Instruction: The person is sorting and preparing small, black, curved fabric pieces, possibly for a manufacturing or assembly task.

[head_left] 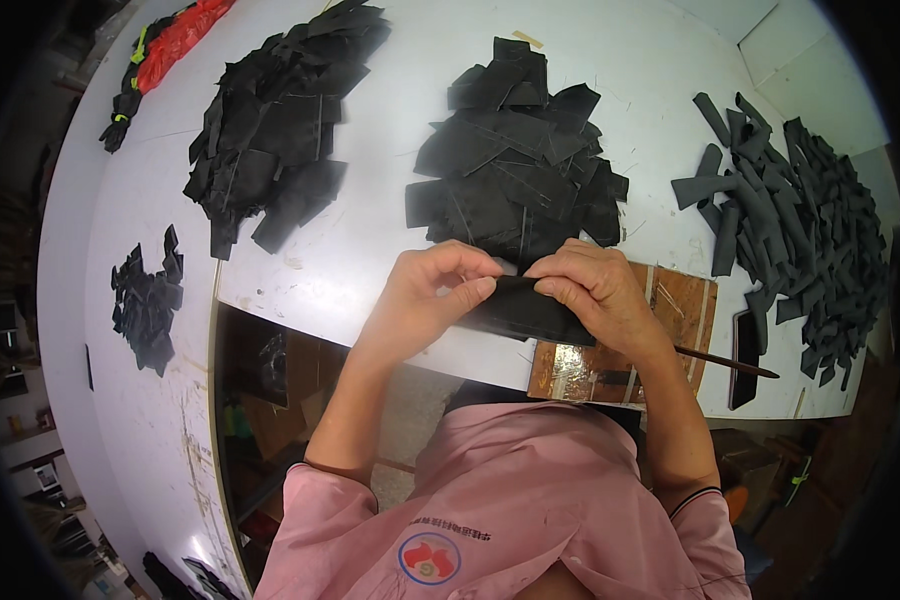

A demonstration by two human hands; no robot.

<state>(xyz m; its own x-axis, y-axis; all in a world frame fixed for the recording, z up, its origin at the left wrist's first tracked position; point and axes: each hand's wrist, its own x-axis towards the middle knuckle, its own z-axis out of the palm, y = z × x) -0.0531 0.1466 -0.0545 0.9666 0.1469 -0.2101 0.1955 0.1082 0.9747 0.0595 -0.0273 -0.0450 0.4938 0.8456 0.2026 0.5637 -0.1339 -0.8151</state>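
Between my two hands is a black fabric piece (pixel 525 306), held up by its far edge above the table's front. My left hand (pixel 448 290) pinches the left end of that edge between thumb and fingers. At the right end, my right hand (pixel 592 290) has thumb and fingers closed on the same edge. Under my right wrist lies a brown wooden board (pixel 685 305) with clear tape on it. A thin dark stick (pixel 730 362) pokes out to the right of that wrist. Just beyond my hands rises a pile of flat black fabric pieces (pixel 515 150).
Another black fabric pile (pixel 270 130) lies at the far left, with a smaller heap (pixel 148 300) nearer. Many rolled dark grey pieces (pixel 820 220) cover the right side. A dark phone-like slab (pixel 744 360) sits near the front edge. A red bag (pixel 182 42) is at the back left.
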